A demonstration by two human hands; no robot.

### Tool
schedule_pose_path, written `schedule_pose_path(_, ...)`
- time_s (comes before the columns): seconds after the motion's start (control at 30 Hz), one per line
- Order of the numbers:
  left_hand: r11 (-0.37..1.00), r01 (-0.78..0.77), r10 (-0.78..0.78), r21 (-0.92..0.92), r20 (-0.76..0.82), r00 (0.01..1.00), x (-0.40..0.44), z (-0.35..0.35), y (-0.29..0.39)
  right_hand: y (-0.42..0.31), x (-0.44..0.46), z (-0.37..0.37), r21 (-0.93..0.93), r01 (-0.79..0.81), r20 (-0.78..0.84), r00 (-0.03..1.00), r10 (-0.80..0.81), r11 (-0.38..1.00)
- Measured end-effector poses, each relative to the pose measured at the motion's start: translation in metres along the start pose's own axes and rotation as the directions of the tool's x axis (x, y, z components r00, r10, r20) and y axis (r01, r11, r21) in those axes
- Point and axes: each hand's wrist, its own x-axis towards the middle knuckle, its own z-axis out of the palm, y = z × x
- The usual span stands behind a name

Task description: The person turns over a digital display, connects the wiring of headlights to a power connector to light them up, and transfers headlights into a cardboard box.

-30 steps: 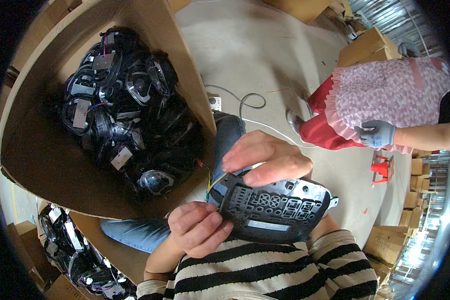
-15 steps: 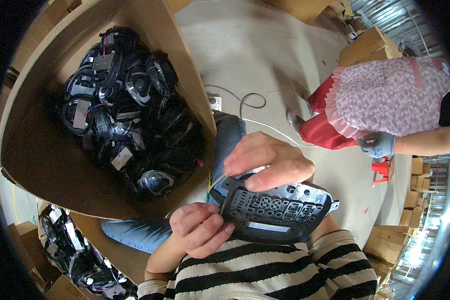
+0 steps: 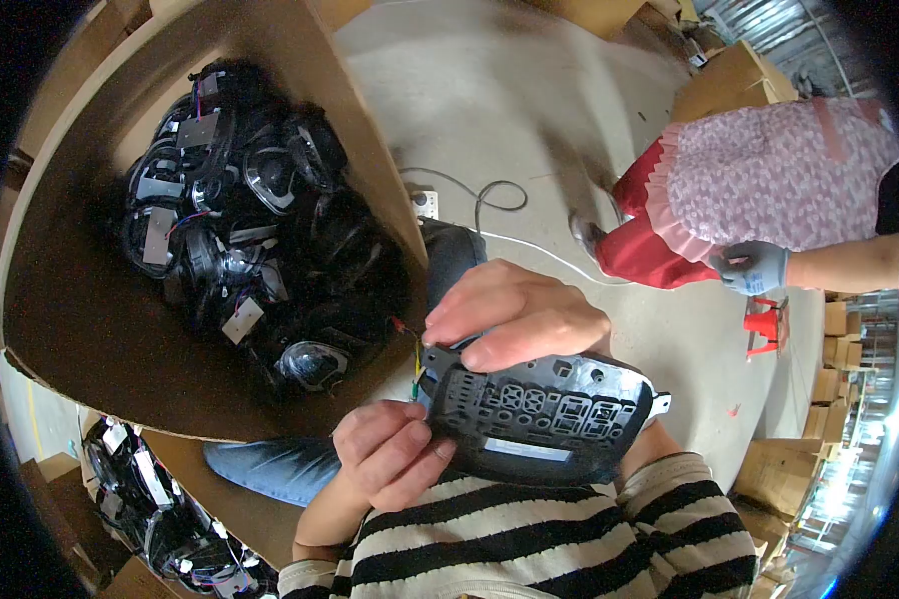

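Note:
A black plastic panel [image 3: 529, 419] with molded cutouts, round holes and a white label is held in front of my striped top. My left hand [image 3: 390, 454] is closed on its lower left edge, thumb and fingertips pinched together. Across the top edge lies my right hand [image 3: 519, 314], its fingers bent over the upper left corner and its forearm passing behind the panel. Thin wires [image 3: 416, 369], yellow and green with a red end, hang by that corner between the panel and the carton. Whether a fingertip pinches a wire is hidden.
A large cardboard carton [image 3: 370, 110] at left holds several black housings [image 3: 270, 180] with wires. More wired parts [image 3: 150, 489] fill a lower carton. At right stands a person in a floral apron [image 3: 769, 180], gloved hand [image 3: 754, 268], near a red stool [image 3: 762, 324]. A cable [image 3: 479, 200] crosses the floor.
The panel and both hands have shifted slightly left in view. My right fingertips have come down from a pale wire above the corner onto the panel's corner; less of that wire shows.

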Motion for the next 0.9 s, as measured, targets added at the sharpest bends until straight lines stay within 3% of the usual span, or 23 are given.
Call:
schedule_pose_path(0.17,1.000,0.021,-0.021,-0.004,0.000,1.000,-0.001,0.002,0.000,0.001,0.000,0.001,0.009,-0.023,0.011,1.000,0.023,1.000)
schedule_pose_path(0.33,0.999,-0.043,0.048,0.030,-0.184,0.982,-0.007,0.014,-0.006,0.000,0.003,0.001,-0.008,-0.019,0.010,1.000,0.019,1.000)
schedule_pose_path(0.53,0.999,0.030,-0.029,0.020,-0.068,0.997,-0.009,0.007,-0.003,0.001,0.003,0.002,-0.018,-0.046,0.011,0.999,0.046,0.999)
schedule_pose_path(0.9,0.997,0.072,-0.070,0.022,-0.090,0.994,0.007,0.014,-0.009,0.015,0.006,-0.009,0.007,-0.053,0.024,0.998,0.053,0.999)
